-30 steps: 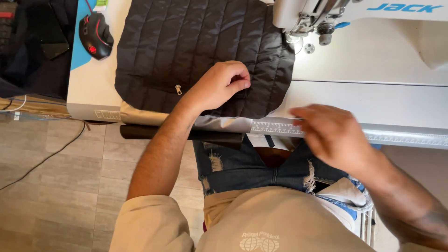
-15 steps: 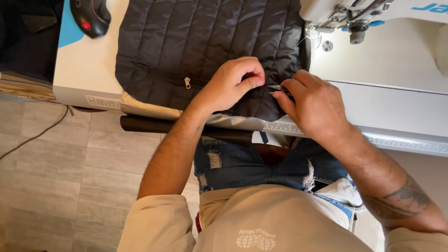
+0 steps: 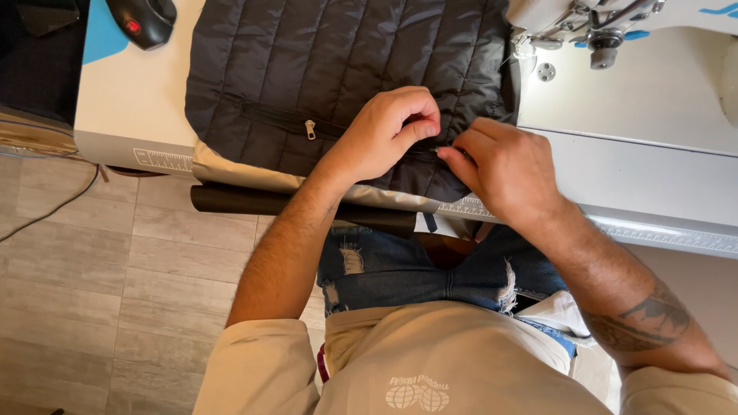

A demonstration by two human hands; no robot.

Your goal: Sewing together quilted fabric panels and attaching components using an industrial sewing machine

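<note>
A black quilted jacket (image 3: 330,61) lies flat on the white sewing table (image 3: 131,115), its zipper pocket with a small metal pull (image 3: 310,129) facing up. My left hand (image 3: 384,134) rests on the jacket with fingers curled, pinching the fabric by the zipper line. My right hand (image 3: 503,173) meets it from the right, fingertips pinching the same spot on the jacket's lower edge. The two hands nearly touch.
A white sewing machine head (image 3: 600,23) stands at the top right. A black mouse-like device (image 3: 142,19) lies on a blue pad at the top left. A dark roll (image 3: 254,201) hangs under the table's front edge. A cable crosses the tiled floor (image 3: 92,307).
My right hand has come from the table's front edge up to the jacket and joined the left hand. The view has shifted closer over the jacket.
</note>
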